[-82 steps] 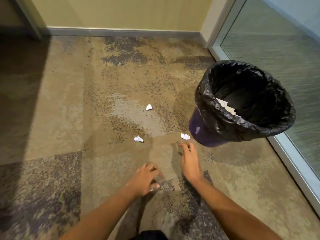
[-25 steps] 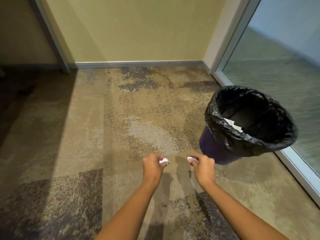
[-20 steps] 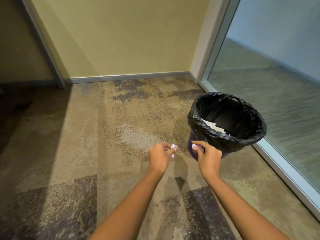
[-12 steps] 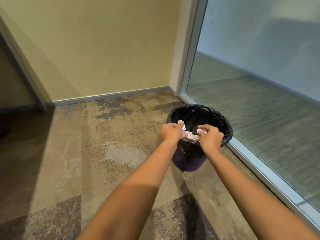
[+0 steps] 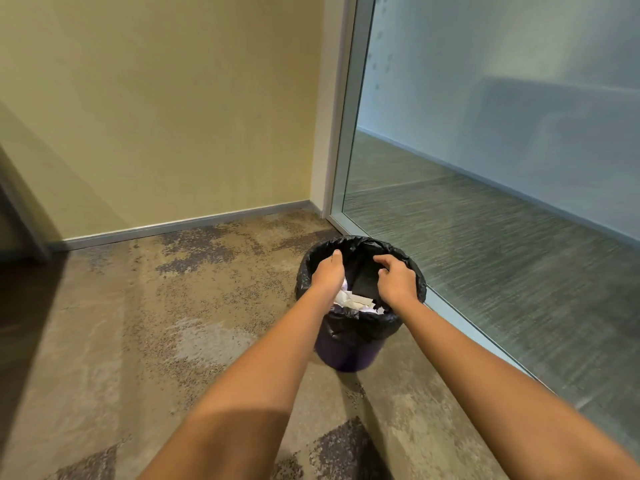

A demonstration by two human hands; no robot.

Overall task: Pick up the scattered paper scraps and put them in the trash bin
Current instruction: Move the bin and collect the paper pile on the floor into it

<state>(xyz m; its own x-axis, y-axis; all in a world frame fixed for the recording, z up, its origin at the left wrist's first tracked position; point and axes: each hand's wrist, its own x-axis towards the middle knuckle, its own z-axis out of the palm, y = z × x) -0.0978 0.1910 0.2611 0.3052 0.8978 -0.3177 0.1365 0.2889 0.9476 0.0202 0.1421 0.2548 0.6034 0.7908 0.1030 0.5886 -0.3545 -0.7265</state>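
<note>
mottled carpet — yellow wall | glass partition | trash bin

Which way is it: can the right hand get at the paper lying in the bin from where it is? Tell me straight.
Probably yes. The right hand hangs over the open mouth of the trash bin, and the white paper lies exposed just below and to its left. Only the left hand is nearby, and it doesn't cover the paper.
</note>
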